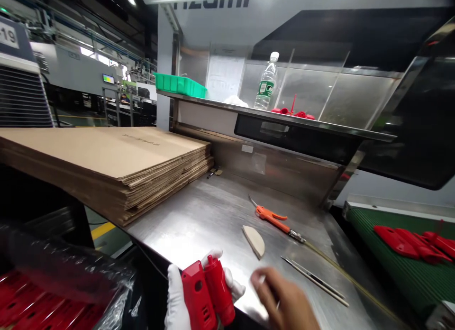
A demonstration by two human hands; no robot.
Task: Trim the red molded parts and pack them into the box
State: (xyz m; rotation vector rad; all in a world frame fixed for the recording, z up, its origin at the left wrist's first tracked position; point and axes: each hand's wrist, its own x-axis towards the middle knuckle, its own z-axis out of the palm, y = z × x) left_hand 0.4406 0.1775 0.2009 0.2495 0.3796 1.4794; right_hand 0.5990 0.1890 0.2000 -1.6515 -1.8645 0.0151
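Below, glossy red plastic housing (208, 294) in white-gloved left hand (177, 299).

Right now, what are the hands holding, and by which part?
The gloved left hand grips two red plastic parts around their lower halves. The bare right hand looks empty.

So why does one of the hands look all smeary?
Head view: the bare right hand is motion-blurred; the gloved left hand and its red plastic part look sharper; ceiling light glares off the steel table; the edges bend from the wide lens.
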